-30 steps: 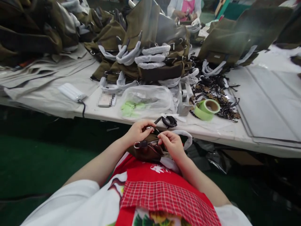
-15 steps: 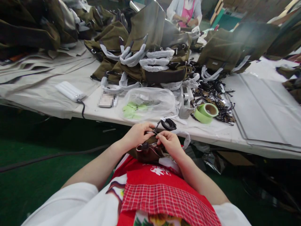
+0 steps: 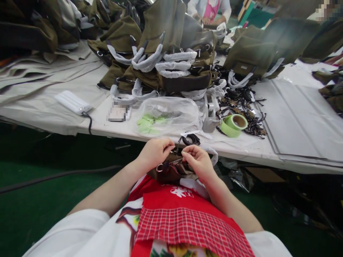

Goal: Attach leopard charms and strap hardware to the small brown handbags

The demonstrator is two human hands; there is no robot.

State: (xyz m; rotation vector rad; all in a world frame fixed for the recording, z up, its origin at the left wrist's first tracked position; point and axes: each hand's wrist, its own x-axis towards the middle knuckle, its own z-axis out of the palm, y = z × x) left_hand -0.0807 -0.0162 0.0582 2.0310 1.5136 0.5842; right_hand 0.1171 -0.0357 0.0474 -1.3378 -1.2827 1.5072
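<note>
The brown bag (image 3: 166, 174) sits between my red apron (image 3: 193, 221) and the table (image 3: 102, 122), under my left hand (image 3: 155, 152) and right hand (image 3: 199, 162). On each, thumb and fingertips draw close, though I can't tell whether they pinch anything; a coiled black strap (image 3: 197, 139) lies just beyond.

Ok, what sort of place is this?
Probably a bag workshop: many olive bags with white-wrapped handles piled on a long table, a roll of green tape there too, and another person in a pink apron beyond.

The bag (image 3: 166, 174) is matt cloth, its ring (image 3: 157, 169) shiny metal.
</note>
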